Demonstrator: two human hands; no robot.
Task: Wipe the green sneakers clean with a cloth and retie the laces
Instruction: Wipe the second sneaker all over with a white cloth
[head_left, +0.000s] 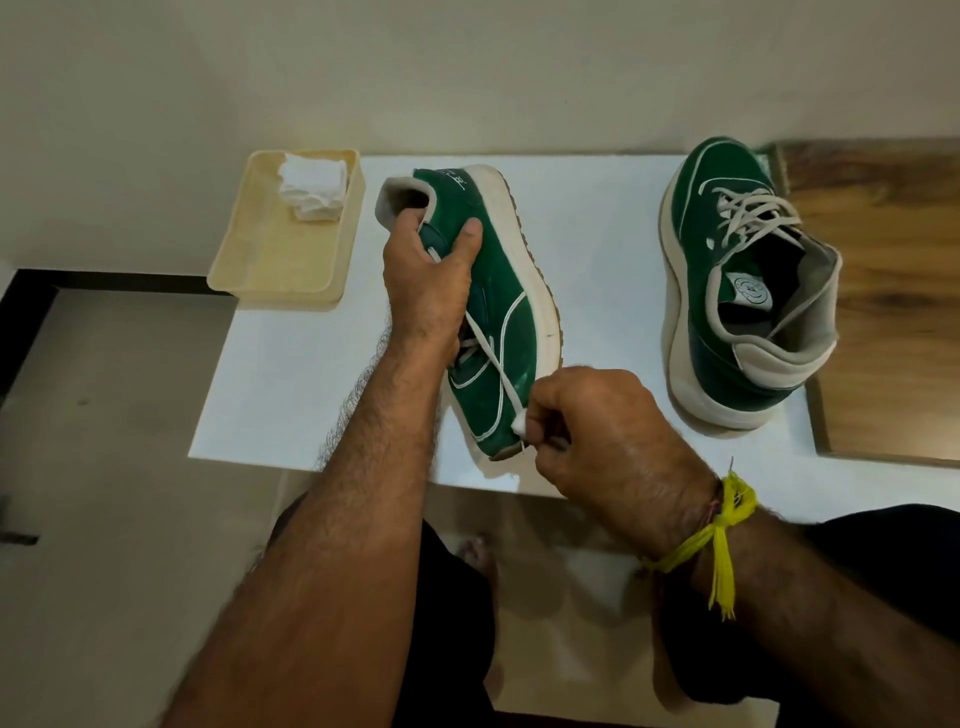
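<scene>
While wiping goes on: left hand (426, 275) grips tilted near sneaker (493, 312) on the white table (597, 234).
Right hand: (597, 421) curled, pinching small white cloth (519, 425) at toe.
Laces: loose on both; far sneaker (743, 291) apparently awaits wiping.

right hand (605, 431) hides cloth (518, 425), wooden board (883, 291) cropped
</scene>
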